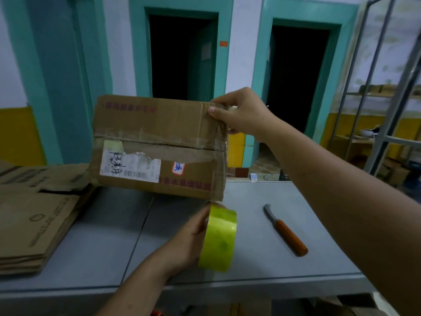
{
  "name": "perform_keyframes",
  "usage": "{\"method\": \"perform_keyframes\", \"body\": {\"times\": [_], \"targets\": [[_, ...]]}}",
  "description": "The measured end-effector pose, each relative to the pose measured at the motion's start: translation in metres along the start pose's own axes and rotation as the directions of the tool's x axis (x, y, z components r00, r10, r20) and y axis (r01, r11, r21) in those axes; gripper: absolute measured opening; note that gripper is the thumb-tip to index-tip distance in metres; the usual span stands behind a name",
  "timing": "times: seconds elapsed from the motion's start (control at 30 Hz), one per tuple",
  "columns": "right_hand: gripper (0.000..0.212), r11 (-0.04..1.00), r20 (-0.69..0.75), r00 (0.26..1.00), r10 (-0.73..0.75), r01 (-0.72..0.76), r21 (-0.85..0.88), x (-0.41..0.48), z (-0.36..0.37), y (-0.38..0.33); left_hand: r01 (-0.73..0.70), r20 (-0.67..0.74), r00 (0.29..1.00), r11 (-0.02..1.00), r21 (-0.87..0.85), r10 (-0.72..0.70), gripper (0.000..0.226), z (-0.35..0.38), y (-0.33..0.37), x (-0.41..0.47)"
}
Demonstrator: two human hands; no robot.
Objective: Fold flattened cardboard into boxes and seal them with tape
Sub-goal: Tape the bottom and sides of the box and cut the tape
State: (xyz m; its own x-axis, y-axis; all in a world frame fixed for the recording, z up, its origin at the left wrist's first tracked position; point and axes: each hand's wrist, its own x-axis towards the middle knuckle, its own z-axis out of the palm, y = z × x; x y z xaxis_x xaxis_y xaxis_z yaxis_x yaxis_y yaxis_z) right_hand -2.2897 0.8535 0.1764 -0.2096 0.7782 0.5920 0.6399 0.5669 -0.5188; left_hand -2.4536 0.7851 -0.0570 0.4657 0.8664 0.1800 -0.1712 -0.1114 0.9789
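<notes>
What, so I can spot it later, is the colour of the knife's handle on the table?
Orange; the knife handle shows best in the head view.

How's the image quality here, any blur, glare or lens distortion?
Head view: dim, flat lighting; the wide lens bows the metal rack at right; mild sheen on the tape roll; the label on the box is too soft to read.

On the table (250, 258), a stack of flattened cardboard (34, 220) lies left of the cardboard box (159, 142). The tape roll (219, 238) sits just below the box's lower right corner, the knife (286, 230) lies below and to the right, and two doorways (180, 58) are behind.
</notes>
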Motion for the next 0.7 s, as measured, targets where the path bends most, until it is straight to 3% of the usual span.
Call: {"method": "perform_keyframes", "body": {"times": [0.07, 0.13, 0.2, 0.27, 0.33, 0.5, 0.6, 0.7], "targets": [[0.031, 1.000, 0.006, 1.000, 0.009, -0.009, 0.012, -0.001, -0.001, 0.001, -0.078, -0.053, 0.995, 0.995, 0.055, 0.081, 0.029, -0.001, -0.002, 0.002], [0.032, 1.000, 0.014, 1.000, 0.014, -0.014, 0.024, -0.003, -0.001, 0.000, -0.080, -0.082, 0.993, 0.994, 0.070, 0.086, 0.021, -0.002, -0.006, 0.012], [0.032, 1.000, 0.018, 1.000, 0.010, -0.010, 0.018, -0.004, 0.000, 0.000, 0.024, -0.084, 0.996, 1.000, 0.017, -0.022, 0.025, -0.001, -0.007, 0.021], [0.032, 1.000, 0.024, 1.000, 0.011, -0.011, 0.006, -0.004, 0.001, 0.000, 0.200, -0.048, 0.976, 0.963, -0.182, -0.212, 0.044, -0.004, -0.013, 0.033], [0.032, 1.000, 0.021, 1.000, 0.013, -0.013, -0.003, -0.005, 0.002, -0.001, 0.266, -0.019, 0.958, 0.911, -0.315, -0.286, 0.061, -0.011, -0.020, 0.043], [0.029, 0.997, 0.002, 0.999, 0.052, -0.052, 0.056, -0.006, -0.005, -0.006, 0.336, -0.010, 0.931, 0.864, -0.374, -0.366, 0.031, -0.008, -0.014, 0.046], [0.029, 0.997, 0.003, 0.999, 0.043, -0.043, 0.070, -0.006, -0.006, -0.011, 0.275, -0.034, 0.950, 0.882, -0.383, -0.311, 0.033, -0.005, -0.007, 0.041], [0.029, 0.998, 0.004, 0.999, 0.049, -0.049, 0.051, -0.006, -0.004, -0.014, 0.309, -0.008, 0.939, 0.856, -0.416, -0.342, 0.051, 0.000, 0.000, 0.032]]}}
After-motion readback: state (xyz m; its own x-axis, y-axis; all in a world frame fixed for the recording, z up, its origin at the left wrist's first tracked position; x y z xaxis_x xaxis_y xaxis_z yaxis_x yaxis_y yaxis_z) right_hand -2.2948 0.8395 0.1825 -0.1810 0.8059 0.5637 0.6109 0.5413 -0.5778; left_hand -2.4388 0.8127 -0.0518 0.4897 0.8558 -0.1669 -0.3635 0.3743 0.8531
